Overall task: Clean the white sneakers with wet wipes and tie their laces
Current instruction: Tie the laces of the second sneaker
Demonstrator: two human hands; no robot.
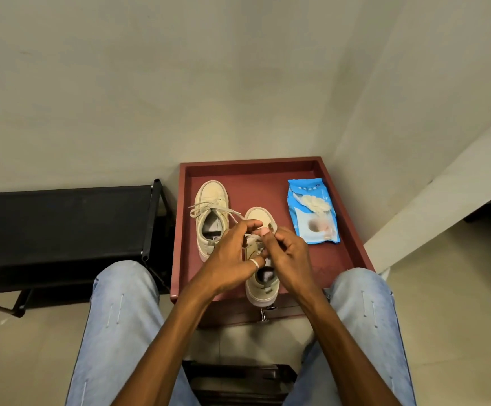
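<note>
From the head view, both hands meet over the near sneaker, which lies on the red tray with its long axis running away from the person, toe toward the wall and heel just over the tray's front edge. The left hand and right hand are pinched in on its laces right above the tongue, fingertips nearly touching each other, so the lace ends sit between the two grips and neither hand is clearly the nearer; any pull to snug a knot would, I'd judge, go sideways across the shoe. How far the knot has got I cannot tell, the fingers cover it. The far sneaker lies just to the left, parallel, toe also to the wall, its laces in a loose bow. Count: two sneakers, one blue wipes pack well to the right on the tray, one black rack beside the tray.
</note>
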